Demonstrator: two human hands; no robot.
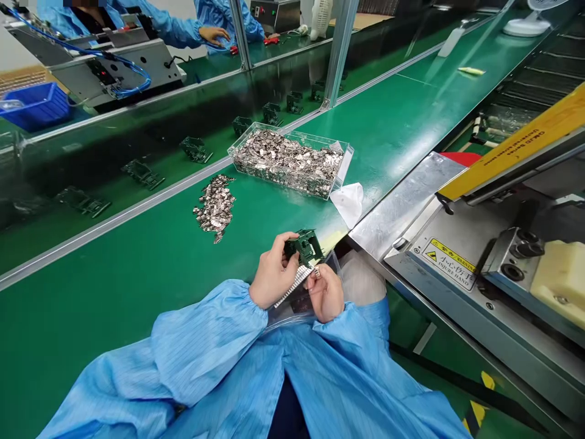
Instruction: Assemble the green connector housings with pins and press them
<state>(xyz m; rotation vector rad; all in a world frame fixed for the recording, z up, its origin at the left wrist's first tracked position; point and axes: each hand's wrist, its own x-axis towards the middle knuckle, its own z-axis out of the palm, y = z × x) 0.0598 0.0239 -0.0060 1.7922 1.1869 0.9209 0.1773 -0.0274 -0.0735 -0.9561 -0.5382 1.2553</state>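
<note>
My left hand (273,279) grips a dark green circuit board assembly (309,247) with a square frame, held just above the near edge of the bench. Close beside it, my right hand (327,294) is closed in a pinch on a small metal piece (316,272), near the underside of the board. Below the board, between my hands, slants a white strip with ladder-like marks (295,285); its lower part is partly hidden. A clear plastic box (292,178) full of small silvery metal pieces stands beyond my hands, and a loose pile of similar pieces (216,208) lies left of it.
Several board assemblies (141,174) line the strip behind the metal rail. To the right stands a machine with a yellow warning label (450,263). A white cloth-like piece (350,204) lies by the box. Across the bench, a co-worker's hand (214,35) rests near a blue bin (34,107) and equipment.
</note>
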